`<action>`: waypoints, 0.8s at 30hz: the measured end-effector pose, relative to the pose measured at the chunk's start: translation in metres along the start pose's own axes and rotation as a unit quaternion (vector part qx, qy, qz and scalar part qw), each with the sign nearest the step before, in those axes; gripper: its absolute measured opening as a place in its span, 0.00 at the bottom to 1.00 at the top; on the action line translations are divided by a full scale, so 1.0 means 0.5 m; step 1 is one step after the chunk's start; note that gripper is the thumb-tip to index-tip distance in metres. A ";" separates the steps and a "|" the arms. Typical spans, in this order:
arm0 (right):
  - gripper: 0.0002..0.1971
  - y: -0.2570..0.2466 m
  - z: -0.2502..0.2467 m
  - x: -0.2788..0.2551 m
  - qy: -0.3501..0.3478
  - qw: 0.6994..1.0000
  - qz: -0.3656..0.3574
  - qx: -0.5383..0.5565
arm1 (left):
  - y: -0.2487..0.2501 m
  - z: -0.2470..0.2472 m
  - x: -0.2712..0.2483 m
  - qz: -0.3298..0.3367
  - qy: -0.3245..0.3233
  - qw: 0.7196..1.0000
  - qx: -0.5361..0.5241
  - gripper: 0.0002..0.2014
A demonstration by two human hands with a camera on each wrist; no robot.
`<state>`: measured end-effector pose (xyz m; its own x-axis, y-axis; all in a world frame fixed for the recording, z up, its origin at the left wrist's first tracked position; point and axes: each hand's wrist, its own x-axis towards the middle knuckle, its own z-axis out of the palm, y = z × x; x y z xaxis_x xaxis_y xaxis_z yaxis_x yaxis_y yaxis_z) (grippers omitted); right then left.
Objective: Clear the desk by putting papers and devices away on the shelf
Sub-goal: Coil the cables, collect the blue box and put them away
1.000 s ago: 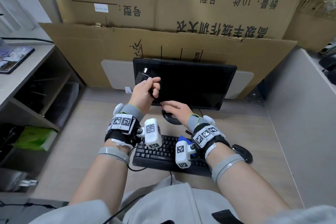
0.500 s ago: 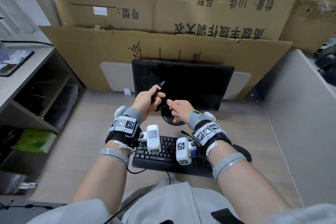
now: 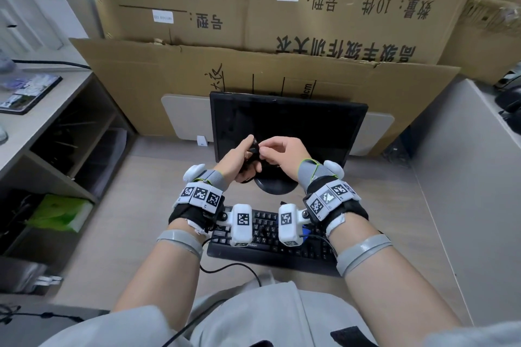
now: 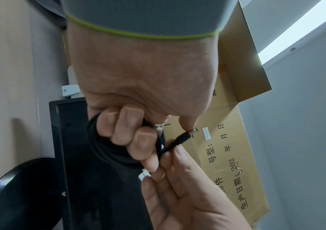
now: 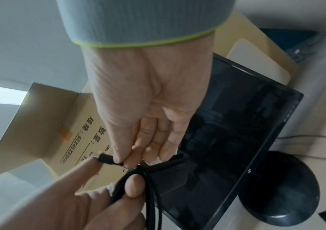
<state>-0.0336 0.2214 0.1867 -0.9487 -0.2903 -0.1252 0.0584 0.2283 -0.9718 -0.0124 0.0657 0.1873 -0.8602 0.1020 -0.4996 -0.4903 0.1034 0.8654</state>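
A black cable wound into a coil [image 4: 103, 149] sits in my left hand [image 3: 248, 155], whose fingers curl round it in front of the black monitor [image 3: 296, 121]. My right hand [image 3: 265, 151] meets the left one and pinches the cable just behind its metal-tipped plug [image 5: 103, 158]. In the left wrist view the plug [image 4: 183, 137] sticks out between the two hands. Loose strands of the cable [image 5: 150, 194] hang below my left thumb. The shelf unit [image 3: 56, 155] stands at the left of the desk.
A black keyboard [image 3: 267, 251] lies under my wrists, its lead trailing toward me. The monitor's round base [image 3: 276, 186] is below the hands. Cardboard boxes [image 3: 253, 22] wall off the back. A green packet [image 3: 60, 211] lies on a lower shelf, a dark booklet [image 3: 25, 93] on top. A grey partition [image 3: 465, 191] bounds the right.
My left hand brought the cable down and toward the middle of the screen. My right hand rose from the monitor base and took hold of the cable's plug end.
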 end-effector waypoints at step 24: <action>0.10 0.048 -0.001 -0.006 -0.100 0.983 0.004 -0.152 | -0.022 0.007 0.008 0.059 0.154 0.970 0.180 0.17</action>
<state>-0.0293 0.2283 0.1638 -0.8667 -0.4577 -0.1983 -0.0599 0.4902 -0.8696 -0.0099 0.0686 0.1757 -0.9357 -0.1600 -0.3143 -0.3526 0.4526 0.8190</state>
